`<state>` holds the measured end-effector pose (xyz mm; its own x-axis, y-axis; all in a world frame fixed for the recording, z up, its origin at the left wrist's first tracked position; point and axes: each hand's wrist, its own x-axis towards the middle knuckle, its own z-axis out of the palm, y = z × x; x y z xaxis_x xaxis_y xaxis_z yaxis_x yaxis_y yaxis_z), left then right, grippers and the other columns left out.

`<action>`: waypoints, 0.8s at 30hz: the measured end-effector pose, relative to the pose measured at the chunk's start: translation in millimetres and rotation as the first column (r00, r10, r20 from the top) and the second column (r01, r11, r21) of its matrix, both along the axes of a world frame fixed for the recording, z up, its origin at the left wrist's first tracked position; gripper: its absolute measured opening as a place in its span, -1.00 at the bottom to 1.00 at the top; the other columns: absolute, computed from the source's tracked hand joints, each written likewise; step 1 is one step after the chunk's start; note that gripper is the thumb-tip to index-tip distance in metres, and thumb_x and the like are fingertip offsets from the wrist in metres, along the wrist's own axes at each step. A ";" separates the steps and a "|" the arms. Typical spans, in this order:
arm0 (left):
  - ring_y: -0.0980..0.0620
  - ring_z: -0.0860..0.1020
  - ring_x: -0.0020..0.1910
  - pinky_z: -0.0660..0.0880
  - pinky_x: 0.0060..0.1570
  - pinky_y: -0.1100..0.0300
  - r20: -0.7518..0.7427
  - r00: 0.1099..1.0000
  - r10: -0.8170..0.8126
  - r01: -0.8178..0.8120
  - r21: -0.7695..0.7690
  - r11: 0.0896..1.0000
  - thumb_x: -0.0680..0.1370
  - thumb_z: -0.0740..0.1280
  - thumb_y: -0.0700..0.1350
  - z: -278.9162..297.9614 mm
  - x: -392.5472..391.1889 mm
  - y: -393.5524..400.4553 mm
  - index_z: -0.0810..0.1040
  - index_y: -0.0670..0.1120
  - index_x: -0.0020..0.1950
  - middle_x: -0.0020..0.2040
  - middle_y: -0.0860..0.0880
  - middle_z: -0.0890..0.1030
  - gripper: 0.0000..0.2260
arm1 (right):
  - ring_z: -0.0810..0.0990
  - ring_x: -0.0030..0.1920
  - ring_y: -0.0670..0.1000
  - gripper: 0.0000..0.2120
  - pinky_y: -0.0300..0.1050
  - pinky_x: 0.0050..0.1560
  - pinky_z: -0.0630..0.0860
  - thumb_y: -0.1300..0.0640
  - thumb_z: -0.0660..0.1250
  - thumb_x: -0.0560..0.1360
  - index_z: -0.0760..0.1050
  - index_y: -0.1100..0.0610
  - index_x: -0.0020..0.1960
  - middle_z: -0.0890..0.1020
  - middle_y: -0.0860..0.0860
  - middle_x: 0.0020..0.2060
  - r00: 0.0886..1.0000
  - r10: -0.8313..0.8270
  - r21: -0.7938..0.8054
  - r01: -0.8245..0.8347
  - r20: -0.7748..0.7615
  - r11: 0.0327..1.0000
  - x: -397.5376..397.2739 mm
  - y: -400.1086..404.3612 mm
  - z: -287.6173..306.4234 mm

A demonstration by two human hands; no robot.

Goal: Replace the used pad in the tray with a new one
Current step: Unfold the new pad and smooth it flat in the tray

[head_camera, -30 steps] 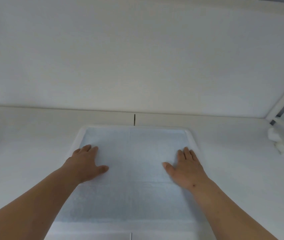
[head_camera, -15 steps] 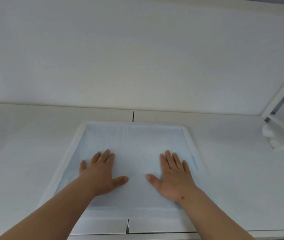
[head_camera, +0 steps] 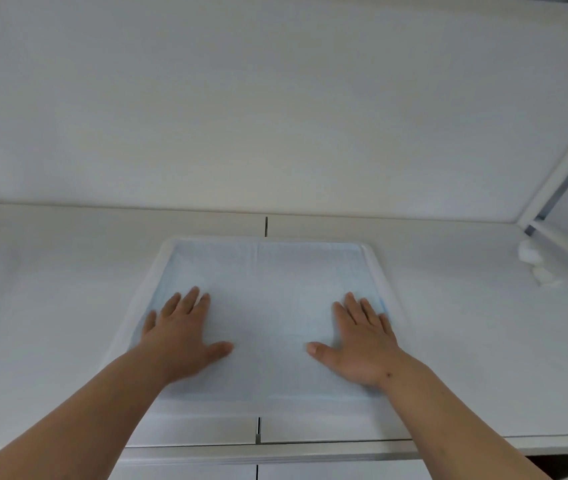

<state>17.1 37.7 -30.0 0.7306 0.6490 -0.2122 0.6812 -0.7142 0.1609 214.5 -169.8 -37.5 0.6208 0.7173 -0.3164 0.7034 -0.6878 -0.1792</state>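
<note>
Both hands, left hand (head_camera: 180, 336) and right hand (head_camera: 362, 341), press flat with straight fingers on the pale blue pad (head_camera: 268, 292) in the white tray (head_camera: 384, 289); white crumpled wads (head_camera: 533, 261) lie near the table's right edge.

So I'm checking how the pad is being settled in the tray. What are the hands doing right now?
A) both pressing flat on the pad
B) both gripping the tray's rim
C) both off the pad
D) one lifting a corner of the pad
A: the left hand and right hand lie flat with straight fingers on the light blue pad in the tray.
</note>
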 end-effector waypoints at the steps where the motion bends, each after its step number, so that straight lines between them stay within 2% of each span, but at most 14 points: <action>1: -0.02 -0.12 0.56 -0.01 0.52 -0.03 0.046 0.998 -0.042 0.042 0.011 0.999 0.47 0.23 0.35 6.1 1.2 -4.0 -0.10 0.02 0.59 0.59 0.06 -0.12 -0.14 | -0.37 0.53 0.02 -0.03 0.09 0.52 -0.29 -0.50 0.05 0.42 -0.26 -0.01 0.58 -0.34 -0.06 0.54 0.999 0.033 -0.005 -0.033 -0.024 0.999 -2.9 0.2 3.8; 4: -0.03 0.00 0.53 0.13 0.48 0.05 0.131 0.976 -0.171 0.177 -0.032 0.984 0.44 0.35 0.26 21.4 5.7 -20.9 0.01 0.04 0.58 0.56 0.04 0.05 -0.15 | -0.38 0.52 -0.01 0.03 0.09 0.53 -0.27 -0.50 0.17 0.37 -0.26 -0.06 0.58 -0.35 -0.10 0.53 0.988 0.116 -0.002 -0.117 -0.106 0.993 -13.1 1.8 9.0; 7: -0.03 0.06 0.50 0.16 0.47 0.05 0.048 0.969 -0.243 0.247 -0.098 0.964 0.41 0.37 0.30 23.7 7.5 -33.0 0.01 0.04 0.58 0.54 0.03 0.09 -0.11 | -0.39 0.52 -0.01 0.11 0.11 0.52 -0.29 -0.52 0.23 0.30 -0.27 -0.07 0.58 -0.36 -0.10 0.53 0.983 0.142 -0.020 -0.145 -0.119 0.989 -18.9 3.5 8.3; 13: -0.03 0.09 0.47 0.20 0.44 0.01 -0.063 0.974 -0.218 0.210 -0.119 0.971 0.34 0.34 0.40 10.4 2.7 -36.6 0.03 0.06 0.57 0.50 0.04 0.11 -0.06 | -0.40 0.52 -0.01 0.15 0.12 0.51 -0.31 -0.54 0.25 0.26 -0.28 -0.08 0.57 -0.36 -0.10 0.53 0.983 0.164 -0.072 -0.170 -0.087 0.983 -18.0 1.2 3.9; 19: -0.02 0.11 0.46 0.24 0.42 0.00 -0.053 0.978 -0.202 0.196 -0.109 0.975 0.33 0.39 0.36 8.6 -0.3 -30.8 0.06 0.07 0.57 0.49 0.07 0.11 -0.07 | -0.41 0.51 -0.04 0.15 0.12 0.50 -0.34 -0.56 0.24 0.24 -0.29 -0.12 0.57 -0.36 -0.14 0.52 0.982 0.176 -0.038 -0.179 -0.068 0.983 -13.6 -1.4 -4.9; 24: -0.03 0.12 0.45 0.25 0.42 0.01 -0.082 0.982 -0.170 0.154 -0.164 0.974 0.29 0.48 0.27 9.2 -11.8 -10.0 0.08 0.10 0.56 0.47 0.07 0.11 -0.05 | -0.40 0.51 -0.07 0.15 0.08 0.51 -0.32 -0.50 0.32 0.24 -0.26 -0.13 0.57 -0.33 -0.15 0.53 0.978 0.182 0.017 -0.182 -0.099 0.983 -7.7 -5.4 -4.2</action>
<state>5.2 27.7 -20.8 0.7948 0.4770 -0.3751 0.5760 -0.7875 0.2191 206.8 -175.2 -41.7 0.4455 0.8179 -0.3641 0.7951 -0.5483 -0.2590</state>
